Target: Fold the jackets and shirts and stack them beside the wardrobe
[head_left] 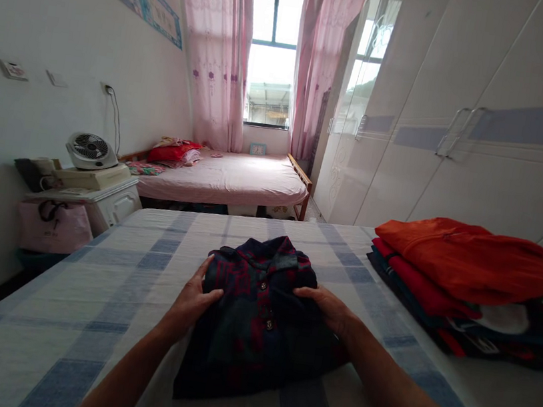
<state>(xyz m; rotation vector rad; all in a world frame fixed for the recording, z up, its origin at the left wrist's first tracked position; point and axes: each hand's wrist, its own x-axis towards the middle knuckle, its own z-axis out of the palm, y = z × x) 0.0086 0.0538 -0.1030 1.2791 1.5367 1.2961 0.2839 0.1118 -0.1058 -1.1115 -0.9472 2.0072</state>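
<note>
A dark shirt (253, 336) with red and green patterning, a collar and shiny buttons lies folded on the bed in front of me, collar pointing away. My left hand (194, 300) grips its left side near the shoulder, thumb on top and the other fingers along the edge. On the opposite side, my right hand (328, 306) holds the shirt, its thumb pressed on the cloth. The right fingers are mostly hidden under or behind the fabric.
Beneath the shirt is a blue-and-white checked bedsheet (102, 294). A stack of folded clothes (465, 264), orange on top, sits at the right. A bedside cabinet (120, 199) with a fan (91, 150) stands left. White wardrobes (486, 186) line the right wall; a pink bed (235, 175) is by the window.
</note>
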